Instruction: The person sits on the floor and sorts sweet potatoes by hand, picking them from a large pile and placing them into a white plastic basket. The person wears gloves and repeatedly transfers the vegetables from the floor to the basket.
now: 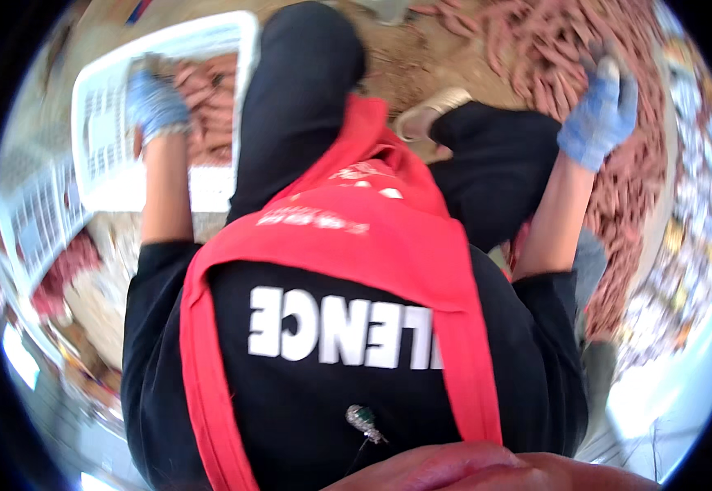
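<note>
My left hand (156, 105), in a blue glove with dark fingertips, is inside a white plastic basket (85, 131) at the upper left. Beside it in the basket lie reddish-brown, long root-like pieces (211, 110). Blur hides how its fingers are set and whether they hold anything. At the upper right my right hand (597, 119), in a matching glove, reaches over a large heap of the same root-like pieces (630, 192). Its fingers are stretched and somewhat apart, with nothing visible in them. Whether the fingertips touch the heap I cannot tell.
My bent legs in dark trousers (303, 74) lie between basket and heap, with a light shoe (434, 110) near the middle. Another white slatted basket (37, 217) stands at the left. Brown ground (409, 61) shows ahead. Pale, mottled material (691, 237) borders the heap's right side.
</note>
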Motion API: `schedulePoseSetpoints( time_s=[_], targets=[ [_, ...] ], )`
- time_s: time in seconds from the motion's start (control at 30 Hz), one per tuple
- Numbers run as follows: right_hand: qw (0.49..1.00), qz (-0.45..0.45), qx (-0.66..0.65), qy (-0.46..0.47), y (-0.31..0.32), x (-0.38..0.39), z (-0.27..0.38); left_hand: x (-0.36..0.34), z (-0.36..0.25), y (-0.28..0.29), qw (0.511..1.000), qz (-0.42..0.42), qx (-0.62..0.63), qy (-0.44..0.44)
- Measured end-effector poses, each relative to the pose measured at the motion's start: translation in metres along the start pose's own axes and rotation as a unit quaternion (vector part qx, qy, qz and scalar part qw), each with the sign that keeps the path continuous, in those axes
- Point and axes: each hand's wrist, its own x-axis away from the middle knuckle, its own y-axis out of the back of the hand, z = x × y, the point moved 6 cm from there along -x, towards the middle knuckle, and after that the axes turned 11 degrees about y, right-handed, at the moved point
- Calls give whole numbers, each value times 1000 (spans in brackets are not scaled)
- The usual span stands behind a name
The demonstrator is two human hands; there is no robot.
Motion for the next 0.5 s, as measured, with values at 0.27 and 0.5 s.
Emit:
schedulePoseSetpoints(
  time_s=[0.27,0.5],
  targets=[
    [959,-205,111,-161,90,104,-148,143,-149,-181,842,393,184,-320],
    [795,-136,346,-479,167,320,-304,210,-123,-366,767,605,15,-216]
  ],
)
